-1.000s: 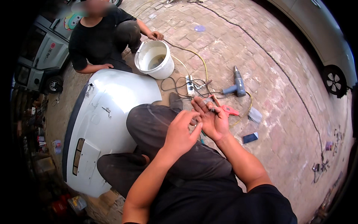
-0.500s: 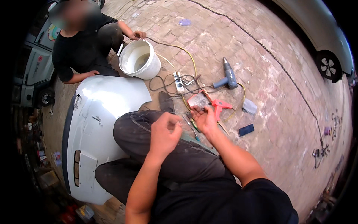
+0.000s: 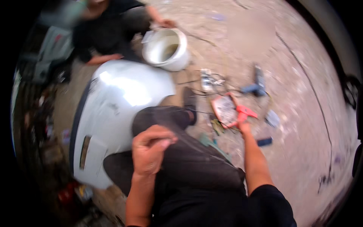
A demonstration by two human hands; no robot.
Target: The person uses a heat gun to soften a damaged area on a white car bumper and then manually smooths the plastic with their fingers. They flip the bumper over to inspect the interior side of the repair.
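My left hand [image 3: 149,149] hovers over my dark trouser leg, its fingers curled and thumb against the fingertips; whatever is in the pinch is too small to make out. Low on the right, my right hand [image 3: 244,126] reaches to the handle end of a red gun-shaped tool [image 3: 247,111], and blur hides its fingers. Beside that tool lies a shallow red open case [image 3: 225,109] with small greyish contents. A silvery white car bumper [image 3: 124,90], scuffed and cracked in places, rests against my knees on the left.
A co-worker in black crouches behind the bumper, a hand [image 3: 167,23] by a white bucket [image 3: 181,56] holding liquid. A blue-grey heat gun [image 3: 258,83], power strip [image 3: 207,80], cables, phone [image 3: 264,141] and pale cloth [image 3: 272,118] lie on the paving. A chain [image 3: 314,90] crosses the right.
My right hand has gone from palm-up near the case to the red tool's handle end. My left hand has moved slightly left and down. The whole view has shifted and blurred.
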